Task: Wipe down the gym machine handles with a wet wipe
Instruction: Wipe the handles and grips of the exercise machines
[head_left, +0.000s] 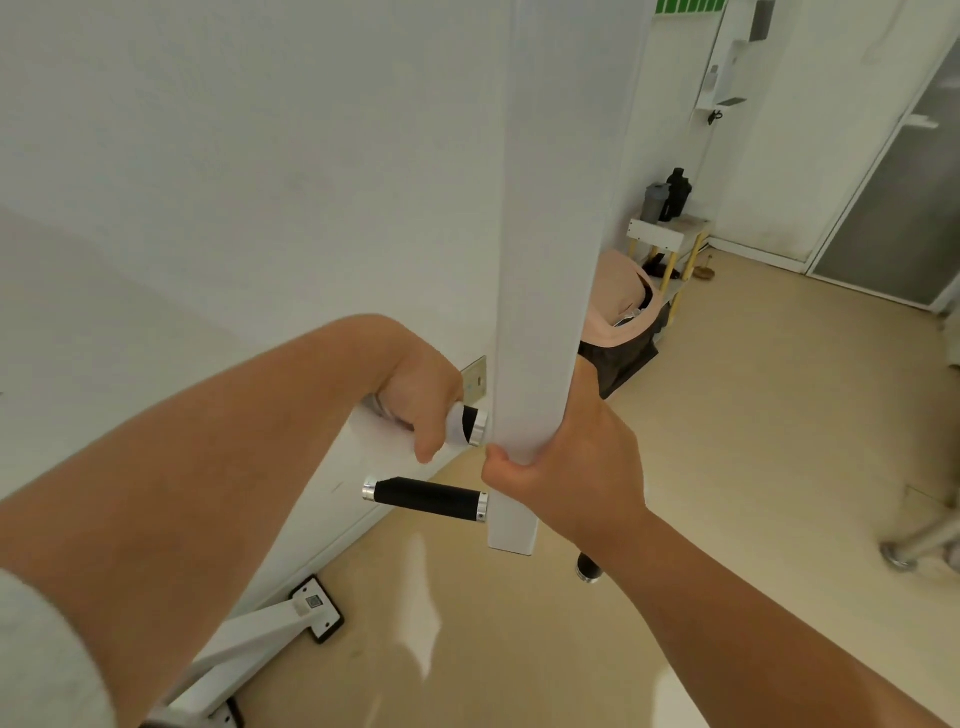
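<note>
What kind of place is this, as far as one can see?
Probably a small workout room, perhaps in a home. A white machine post carries black padded handles, and two shaker bottles stand on a small shelf unit.

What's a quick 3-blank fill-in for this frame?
1. The wet wipe is wrapped on the handle that sits ____ the bare handle.
2. The left hand holds the wipe, and the right hand grips the white ____.
3. The bare handle has a ____ grip between silver end caps.

Missing words: above; post; black.
</note>
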